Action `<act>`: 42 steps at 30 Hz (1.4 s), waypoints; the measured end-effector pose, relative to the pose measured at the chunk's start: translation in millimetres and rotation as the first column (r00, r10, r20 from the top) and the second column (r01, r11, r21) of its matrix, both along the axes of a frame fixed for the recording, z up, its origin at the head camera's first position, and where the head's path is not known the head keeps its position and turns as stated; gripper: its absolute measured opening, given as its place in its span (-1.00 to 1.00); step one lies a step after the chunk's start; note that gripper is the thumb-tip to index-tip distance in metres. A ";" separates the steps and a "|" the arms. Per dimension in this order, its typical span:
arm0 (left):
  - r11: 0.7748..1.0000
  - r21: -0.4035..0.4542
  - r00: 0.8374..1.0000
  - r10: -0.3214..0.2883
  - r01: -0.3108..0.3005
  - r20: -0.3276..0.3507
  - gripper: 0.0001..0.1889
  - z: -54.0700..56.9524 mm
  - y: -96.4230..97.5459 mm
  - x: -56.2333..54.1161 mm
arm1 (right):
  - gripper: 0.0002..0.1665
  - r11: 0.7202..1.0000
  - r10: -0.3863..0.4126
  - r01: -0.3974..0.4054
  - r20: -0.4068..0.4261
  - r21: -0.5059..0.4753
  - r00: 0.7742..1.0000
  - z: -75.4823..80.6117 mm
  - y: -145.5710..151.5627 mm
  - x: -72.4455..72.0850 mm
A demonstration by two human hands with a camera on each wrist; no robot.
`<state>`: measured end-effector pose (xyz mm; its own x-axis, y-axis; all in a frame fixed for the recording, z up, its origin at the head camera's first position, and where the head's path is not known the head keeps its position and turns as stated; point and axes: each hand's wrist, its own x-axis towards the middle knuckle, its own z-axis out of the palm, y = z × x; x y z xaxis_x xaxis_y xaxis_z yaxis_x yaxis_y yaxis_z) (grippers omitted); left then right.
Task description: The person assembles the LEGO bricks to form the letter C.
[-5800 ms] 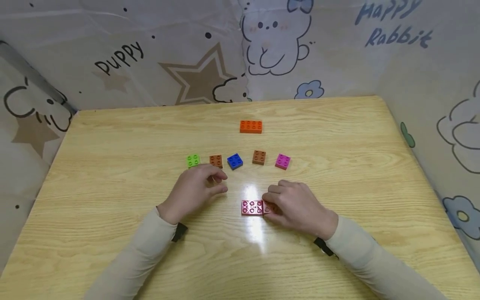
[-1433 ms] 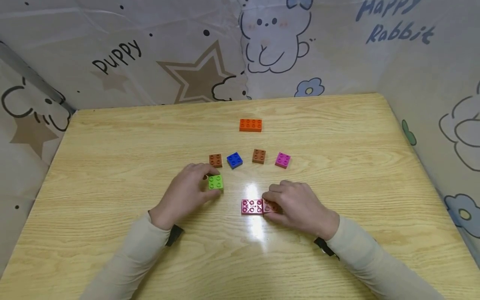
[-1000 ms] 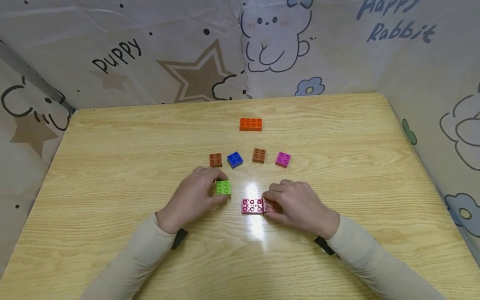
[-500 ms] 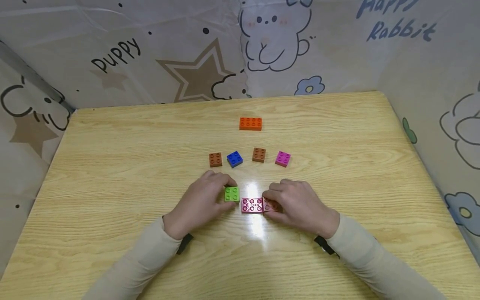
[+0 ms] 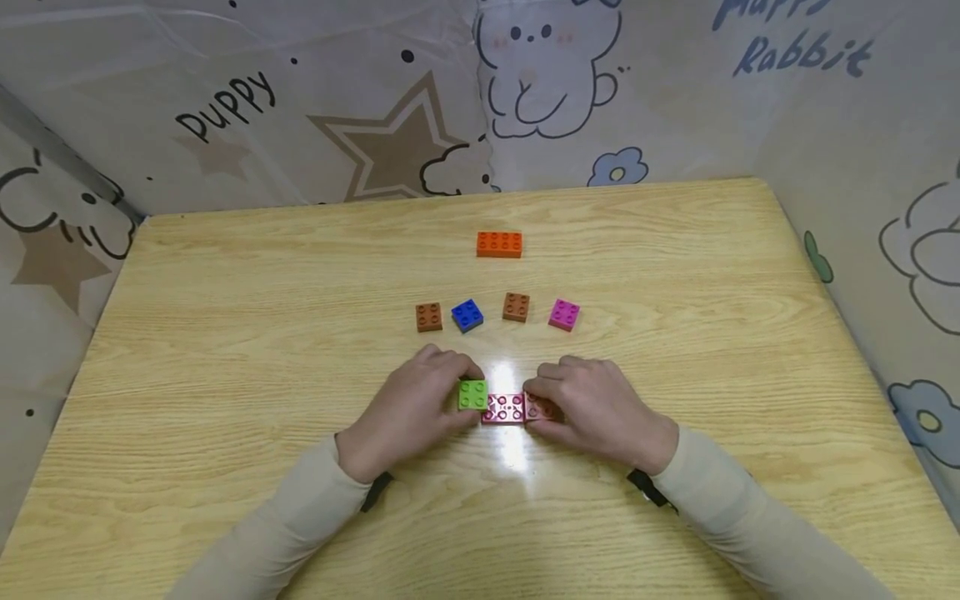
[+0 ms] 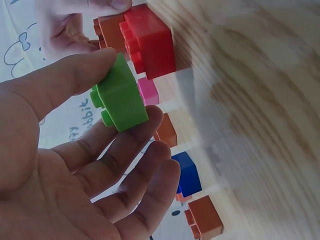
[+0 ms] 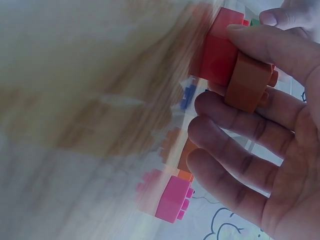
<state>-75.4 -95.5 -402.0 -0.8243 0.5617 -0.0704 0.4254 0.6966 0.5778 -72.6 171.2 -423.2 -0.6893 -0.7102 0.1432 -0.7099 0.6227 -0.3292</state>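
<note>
My left hand (image 5: 408, 410) pinches a light green toy brick (image 5: 472, 395) between thumb and fingertips, studs up. It is held just above the left end of a shiny red toy brick (image 5: 504, 408); whether they touch, I cannot tell. A brown brick (image 7: 248, 82) sits on the red one's right end and overhangs it. Around this stack my right hand (image 5: 596, 408) curls its fingers, with the thumb against the red side in the right wrist view. The green brick's underside shows, raised off the table, in the left wrist view.
Behind the hands lie a brown brick (image 5: 429, 317), a blue brick (image 5: 467, 315), a second brown brick (image 5: 516, 307) and a pink brick (image 5: 564, 314). Farther back is a longer orange brick (image 5: 499, 244). A printed cloth (image 5: 300, 167) rises along the wooden table's (image 5: 225, 350) far edge.
The left hand has picked up the green brick from the left end of the row and carried it right and nearer, to the red brick. My right hand has kept its place on the stack.
</note>
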 end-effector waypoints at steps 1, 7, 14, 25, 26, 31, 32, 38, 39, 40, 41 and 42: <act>1.000 0.001 1.000 -0.004 0.004 0.000 -0.54 -0.2 0.6 0.2 | -0.60 1.000 0.000 0.000 0.000 0.002 1.000 0.1 -0.1 0.0; 1.000 0.002 1.000 -0.015 0.015 -0.006 -0.56 -3.5 2.8 1.8 | -0.60 1.000 0.000 0.000 0.015 0.012 1.000 0.0 0.0 0.5; 1.000 -0.002 0.999 -0.030 0.030 -0.018 -0.59 -5.3 5.4 2.2 | -0.62 1.000 -0.003 0.003 0.027 0.008 1.000 -0.1 0.3 0.7; 0.996 -0.039 0.991 -0.088 0.085 -0.098 -0.63 -8.0 9.8 1.1 | -0.61 1.000 -0.004 0.004 0.023 0.006 1.000 -0.4 0.5 -0.2; 0.996 -0.039 0.991 -0.089 0.085 -0.102 -0.63 -8.6 10.2 0.7 | -0.62 1.000 -0.004 0.004 0.025 0.005 1.000 -0.3 0.6 -0.2; 0.997 -0.038 0.991 -0.078 0.074 -0.111 -0.64 -11.0 11.0 -0.7 | -0.63 1.000 -0.003 0.003 0.036 0.000 0.999 0.2 0.4 -0.6; 0.997 -0.032 0.991 -0.078 0.075 -0.108 -0.64 -11.0 11.0 -1.1 | -0.63 1.000 -0.004 0.004 0.037 0.001 0.999 0.4 0.3 -0.7; 0.995 -0.014 0.990 -0.097 0.096 -0.104 -0.71 -10.0 11.1 -3.6 | -0.61 1.000 -0.007 0.007 0.035 0.003 0.999 1.3 0.4 -0.6; 0.995 -0.017 0.989 -0.101 0.099 -0.107 -0.72 -9.7 11.0 -4.0 | -0.61 1.000 -0.007 0.007 0.034 0.003 0.999 1.4 0.3 -0.5; 0.994 -0.019 0.989 -0.105 0.103 -0.108 -0.73 -9.1 10.8 -4.4 | -0.60 1.000 -0.006 0.006 0.033 0.002 0.999 1.5 0.2 -0.4; 0.994 -0.023 0.988 -0.108 0.106 -0.110 -0.73 -8.7 10.5 -4.7 | -0.61 1.000 -0.005 0.005 0.033 0.002 0.999 1.5 0.2 -0.4; 0.994 -0.025 0.988 -0.110 0.108 -0.111 -0.73 -8.4 10.3 -5.1 | -0.61 1.000 -0.005 0.005 0.031 0.003 0.999 1.6 0.2 -0.3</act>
